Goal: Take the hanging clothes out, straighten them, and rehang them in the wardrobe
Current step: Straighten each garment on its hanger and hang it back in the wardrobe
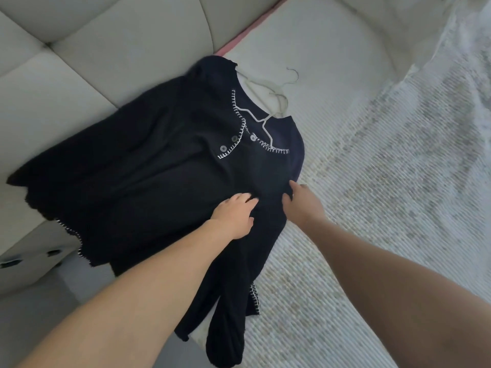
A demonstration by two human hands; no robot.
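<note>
A black knitted top [148,166] with white blanket-stitch trim and grey buttons lies spread on the bed. A thin white wire hanger [268,112] sits in its neck, with the hook resting on the mattress. My left hand [235,216] lies flat on the fabric near the right side seam, fingers spread. My right hand [300,203] is just beside it, its fingers curled into the garment's edge under the armhole. One sleeve [225,328] trails down toward me over the bed's edge.
The bed has a pale woven mat [358,208] under the garment. A padded cream headboard [106,49] rises at the left and back. A white lacy cover [462,88] lies bunched at the right. Grey floor [39,314] shows at the lower left.
</note>
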